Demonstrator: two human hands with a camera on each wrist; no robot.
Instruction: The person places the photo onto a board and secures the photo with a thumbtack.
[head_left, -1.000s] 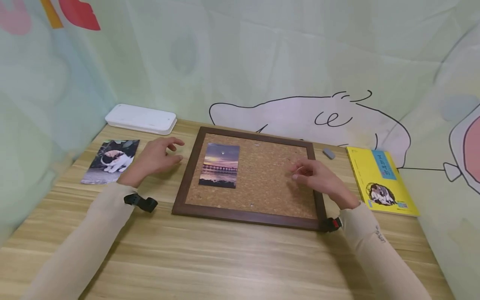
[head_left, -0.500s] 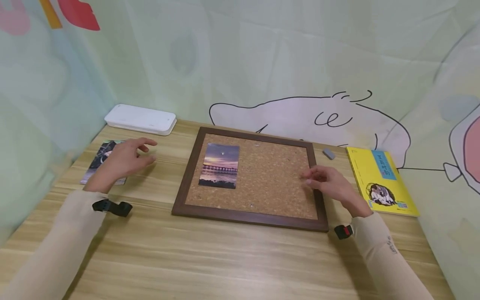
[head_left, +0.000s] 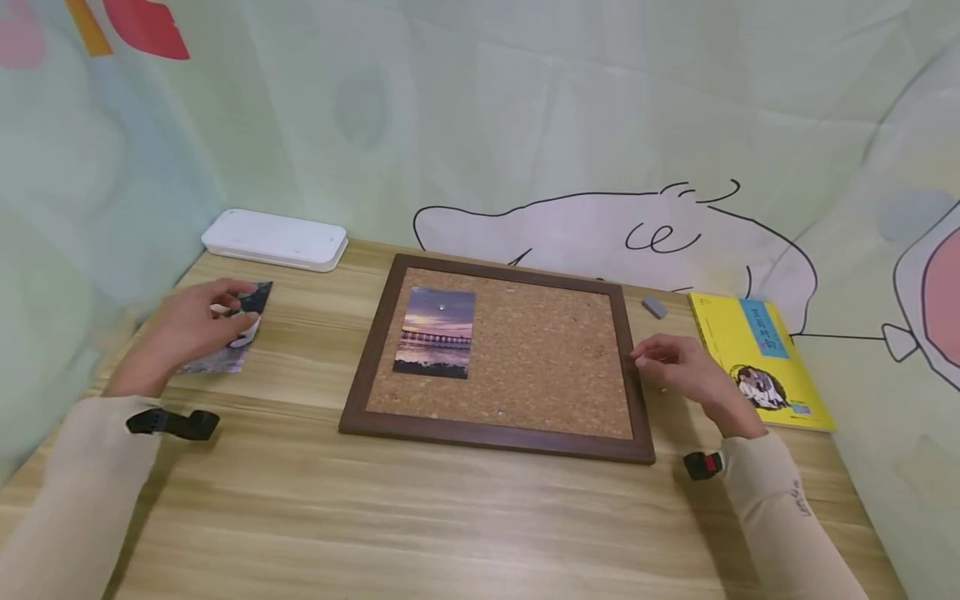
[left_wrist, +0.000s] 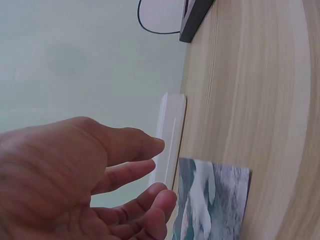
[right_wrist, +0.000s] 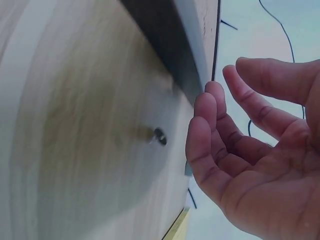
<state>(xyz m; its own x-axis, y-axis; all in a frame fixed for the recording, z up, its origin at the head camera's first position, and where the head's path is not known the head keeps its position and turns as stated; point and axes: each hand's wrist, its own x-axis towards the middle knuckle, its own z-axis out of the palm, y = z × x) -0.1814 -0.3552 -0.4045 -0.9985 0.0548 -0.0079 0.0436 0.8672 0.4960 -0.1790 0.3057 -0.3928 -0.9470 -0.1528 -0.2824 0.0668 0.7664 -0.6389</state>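
Observation:
My left hand point(head_left: 187, 327) hovers over a photo of a cat point(head_left: 222, 360) at the table's left, fingers loosely bent and holding nothing. In the left wrist view the cat photo point(left_wrist: 215, 195) lies flat beyond the fingertips. My right hand point(head_left: 690, 375), also holding nothing, is at the right edge of a brown-framed cork board point(head_left: 555, 358). A small shiny pushpin point(right_wrist: 160, 136) stands on the table below it in the right wrist view. A sunset pier photo point(head_left: 437, 333) is on the board's left side, with a clear pin point(head_left: 442, 307) near its top.
A white pencil case point(head_left: 273, 239) lies at the back left against the printed curtain point(head_left: 480, 125). Beyond the board's right side are a grey eraser point(head_left: 654, 307) and a yellow book point(head_left: 806, 392). Small clear pins point(head_left: 501, 411) show at the cork's lower and upper edges.
My left hand has moved left from beside the board to over the cat photo. My right hand has drawn back rightward from above the cork to the frame's right edge.

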